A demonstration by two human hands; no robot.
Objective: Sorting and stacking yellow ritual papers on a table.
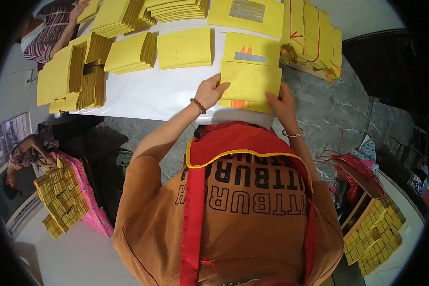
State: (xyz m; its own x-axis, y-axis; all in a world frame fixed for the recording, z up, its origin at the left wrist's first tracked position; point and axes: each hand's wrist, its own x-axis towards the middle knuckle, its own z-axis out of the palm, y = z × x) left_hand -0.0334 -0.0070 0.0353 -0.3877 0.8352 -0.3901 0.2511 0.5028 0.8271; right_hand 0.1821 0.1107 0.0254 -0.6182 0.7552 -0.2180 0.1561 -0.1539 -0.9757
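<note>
A yellow paper sheet (pixel 250 78), possibly several together, lies at the near edge of the white table, between my two hands. My left hand (pixel 211 91) grips its left edge, thumb on top and fingers curled at the side. Its right edge is pinched by my right hand (pixel 282 102), the thumb over the paper. Just beyond it shows a yellow sheet (pixel 251 43) with orange print and a silver patch, partly covered. An orange mark also peeks out below the near edge of the held paper. How many layers I hold cannot be made out.
Folded yellow paper stacks (pixel 131 53) stand on the white table (pixel 143 93), left and far. Red-tied yellow bundles (pixel 314 33) sit at the far right. Another person's arm (pixel 62 40) reaches in at the far left; a second person (pixel 38 148) is beside yellow bundles (pixel 64 195).
</note>
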